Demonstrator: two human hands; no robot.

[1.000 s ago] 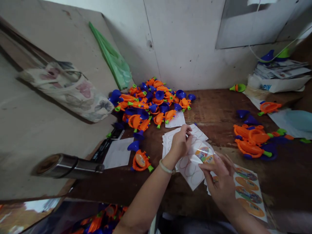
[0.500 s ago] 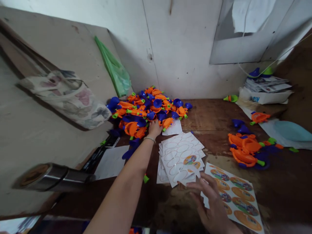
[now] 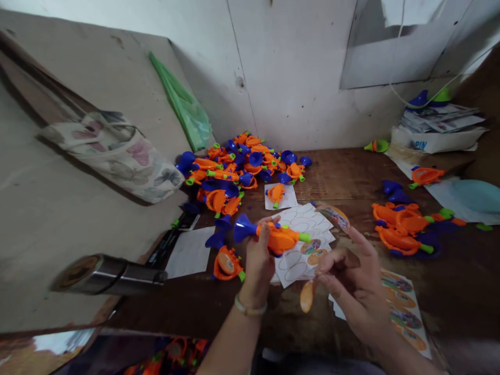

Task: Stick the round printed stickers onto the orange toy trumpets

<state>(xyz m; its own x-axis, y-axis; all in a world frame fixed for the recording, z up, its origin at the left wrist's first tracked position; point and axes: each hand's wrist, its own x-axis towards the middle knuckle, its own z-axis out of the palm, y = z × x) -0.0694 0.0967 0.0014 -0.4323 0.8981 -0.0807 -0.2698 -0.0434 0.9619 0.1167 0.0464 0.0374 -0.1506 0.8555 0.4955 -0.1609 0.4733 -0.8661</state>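
Note:
My left hand [image 3: 260, 260] grips an orange toy trumpet [image 3: 278, 238] with a blue bell and a green mouthpiece, held level above the table. My right hand [image 3: 351, 281] is beside it with fingers pinched; two oval stickers [image 3: 307, 296] cling to its fingertips, one hanging below and one [image 3: 336, 216] sticking up. Under both hands lie white backing sheets [image 3: 302, 245] with empty oval outlines and a few stickers left on them. A full sticker sheet [image 3: 402, 312] lies under my right wrist.
A heap of orange and blue toy trumpets [image 3: 234, 169] fills the back left of the wooden table [image 3: 344, 172]. A smaller group [image 3: 402, 226] lies at the right. One trumpet [image 3: 227, 262] lies near my left hand. A metal cylinder [image 3: 105, 273] and a floral bag [image 3: 113, 153] are at the left.
My left hand reached into the heap, then came back holding a trumpet. My right hand left the sheets and rose with stickers on its fingers.

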